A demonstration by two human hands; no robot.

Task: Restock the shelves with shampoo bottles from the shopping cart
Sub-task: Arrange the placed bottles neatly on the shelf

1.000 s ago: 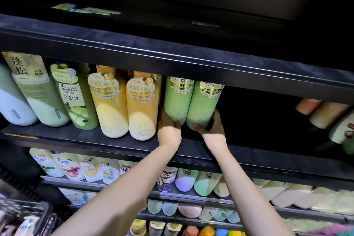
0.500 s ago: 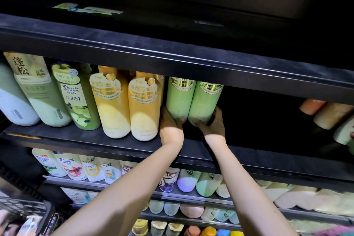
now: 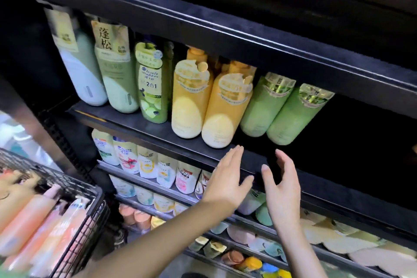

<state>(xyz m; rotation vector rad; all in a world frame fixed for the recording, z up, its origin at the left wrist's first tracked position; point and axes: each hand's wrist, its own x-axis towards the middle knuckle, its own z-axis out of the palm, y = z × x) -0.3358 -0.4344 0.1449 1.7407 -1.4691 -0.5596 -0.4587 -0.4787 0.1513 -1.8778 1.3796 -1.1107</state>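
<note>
Head view: both hands are raised in the lower centre of the frame, in front of the black shelf edge. The left hand has straight fingers held together and holds nothing; the right hand has loosely spread fingers, thumb apart, and also holds nothing. Neither hand touches a bottle. Just above them, at centre right, two green shampoo bottles stand side by side on the shelf, touching, tilted in the picture. To their left stand two yellow-orange bottles, then a green Head & Shoulders bottle and two pale green-and-white bottles toward the upper left. At lower left, the black wire shopping cart contains peach and orange bottles lying down. Lower shelves at the bottom centre carry further rows of assorted bottles.
</note>
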